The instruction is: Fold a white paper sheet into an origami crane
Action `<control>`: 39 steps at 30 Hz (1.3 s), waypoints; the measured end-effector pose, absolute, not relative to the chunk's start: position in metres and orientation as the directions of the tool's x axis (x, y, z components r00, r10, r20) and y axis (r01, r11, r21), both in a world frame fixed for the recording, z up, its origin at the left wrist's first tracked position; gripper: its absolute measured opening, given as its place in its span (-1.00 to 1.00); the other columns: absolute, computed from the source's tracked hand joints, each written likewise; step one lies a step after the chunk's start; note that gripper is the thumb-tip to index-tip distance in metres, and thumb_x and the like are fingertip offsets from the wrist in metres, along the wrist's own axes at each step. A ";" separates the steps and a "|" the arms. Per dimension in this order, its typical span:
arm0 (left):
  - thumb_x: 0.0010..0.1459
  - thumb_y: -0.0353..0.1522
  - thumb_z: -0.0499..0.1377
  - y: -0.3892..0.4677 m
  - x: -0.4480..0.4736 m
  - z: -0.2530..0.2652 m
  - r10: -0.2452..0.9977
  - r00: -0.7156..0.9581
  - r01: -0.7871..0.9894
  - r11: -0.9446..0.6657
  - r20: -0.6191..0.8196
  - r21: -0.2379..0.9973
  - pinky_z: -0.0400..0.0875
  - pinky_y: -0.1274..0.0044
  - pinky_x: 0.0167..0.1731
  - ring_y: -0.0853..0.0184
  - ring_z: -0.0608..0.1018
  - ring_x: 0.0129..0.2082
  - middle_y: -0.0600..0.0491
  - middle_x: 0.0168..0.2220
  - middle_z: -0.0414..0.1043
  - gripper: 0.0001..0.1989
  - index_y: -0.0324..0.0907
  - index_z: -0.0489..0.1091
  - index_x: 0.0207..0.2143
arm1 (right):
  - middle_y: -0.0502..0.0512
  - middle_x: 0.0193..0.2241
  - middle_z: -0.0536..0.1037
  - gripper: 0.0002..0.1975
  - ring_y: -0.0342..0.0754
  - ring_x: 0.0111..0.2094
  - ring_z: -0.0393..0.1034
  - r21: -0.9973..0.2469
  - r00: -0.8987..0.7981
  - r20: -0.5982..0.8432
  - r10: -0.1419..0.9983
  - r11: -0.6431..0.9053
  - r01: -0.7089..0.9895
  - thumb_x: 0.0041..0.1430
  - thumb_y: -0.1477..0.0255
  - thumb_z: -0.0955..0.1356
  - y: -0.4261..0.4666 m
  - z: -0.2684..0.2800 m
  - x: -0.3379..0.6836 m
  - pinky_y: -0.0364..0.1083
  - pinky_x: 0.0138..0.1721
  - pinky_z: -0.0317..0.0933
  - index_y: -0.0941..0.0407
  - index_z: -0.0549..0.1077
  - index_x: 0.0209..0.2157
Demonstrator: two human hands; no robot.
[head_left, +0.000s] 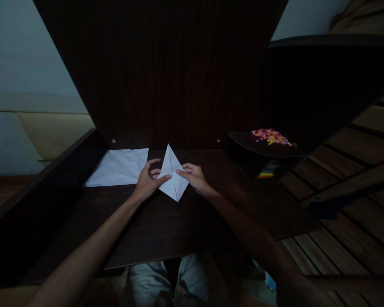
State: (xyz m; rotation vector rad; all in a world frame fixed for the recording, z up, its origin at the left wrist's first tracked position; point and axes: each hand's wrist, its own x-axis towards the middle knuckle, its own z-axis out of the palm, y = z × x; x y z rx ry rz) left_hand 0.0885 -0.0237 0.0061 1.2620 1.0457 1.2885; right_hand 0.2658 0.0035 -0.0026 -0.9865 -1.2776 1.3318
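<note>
White folded paper (174, 188) is pointing at the back edge of the dark desk (147, 234), near mid-edge. Person's left hand (148, 180) is pinching the paper's left side, forefinger standing apart; right hand (195, 176) is pinching the right. Creased sheet (118, 167) is lying by the back-left corner.

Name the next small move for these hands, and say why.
Probably run a thumb along the seam of the paper, to sharpen it: both thumbs lie near it, while left hand and right hand hold opposite sides.
</note>
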 end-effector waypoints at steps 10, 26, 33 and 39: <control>-0.08 -0.23 0.31 -0.023 0.084 0.008 0.944 0.075 0.209 -0.330 0.321 0.921 0.43 0.38 -0.17 0.19 0.53 -0.18 -0.08 -0.20 0.53 -0.70 -0.21 0.54 -0.28 | -0.10 -0.51 0.32 -0.76 -0.18 -0.46 0.32 -0.900 -0.161 0.428 0.889 0.435 0.010 0.00 0.33 0.40 0.003 -0.006 0.266 -0.20 -0.44 0.17 0.10 0.23 -0.43; -0.18 -0.29 0.35 -0.025 0.082 0.011 0.941 0.159 0.242 -0.331 0.299 0.912 0.30 0.29 0.05 0.11 0.40 0.06 -0.07 0.07 0.34 -0.31 -0.16 0.34 0.08 | 0.16 -0.02 0.46 -0.10 0.07 -0.06 0.37 -0.959 -0.399 0.227 0.888 0.276 0.068 -0.39 0.40 0.57 0.002 0.004 0.283 0.00 -0.06 0.28 0.13 0.31 0.10; -0.22 -0.27 0.38 -0.025 0.082 0.012 0.945 0.105 0.260 -0.326 0.309 0.909 0.28 0.29 0.07 0.09 0.37 0.09 -0.08 0.09 0.33 -0.27 -0.18 0.35 0.07 | 0.18 0.03 0.41 -0.08 0.08 -0.09 0.41 -0.973 -0.380 0.223 0.897 0.225 -0.040 -0.42 0.42 0.57 -0.001 0.005 0.279 -0.01 -0.15 0.38 0.09 0.29 0.11; -0.24 -0.25 0.38 -0.024 0.083 0.012 0.933 -0.023 0.259 -0.342 0.359 0.903 0.19 0.29 0.13 0.10 0.35 0.12 -0.09 0.10 0.33 -0.26 -0.21 0.34 0.06 | 0.17 -0.02 0.45 -0.23 0.01 -0.24 0.49 -0.980 -0.347 0.185 0.919 0.148 -0.132 -0.31 0.38 0.55 -0.005 -0.002 0.270 -0.05 -0.29 0.44 0.08 0.35 0.04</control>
